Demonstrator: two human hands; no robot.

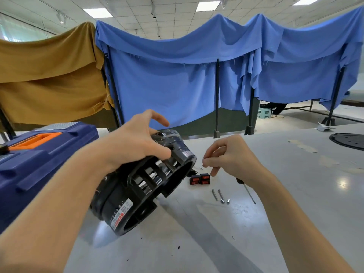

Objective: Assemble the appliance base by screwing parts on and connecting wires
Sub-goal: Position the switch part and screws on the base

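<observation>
L hand (136, 142) fingers grip rim of appliance base (145, 186), tilted on worktop (285, 203). R hand (230, 156) fingertips pinched together; contents indiscernible. Steady base w/ L before seating screws (217, 195).

head cam, wide-angle | looks fwd+down from wearer's eye lvl | close over table (315, 174), curtains (177, 85) behind

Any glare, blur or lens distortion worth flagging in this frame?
Head view: wide-angle bowing at the edges; ceiling-light glare on the table; the left hand and the appliance base it grips look slightly motion-blurred; soft arm shadows cross the table.
</observation>
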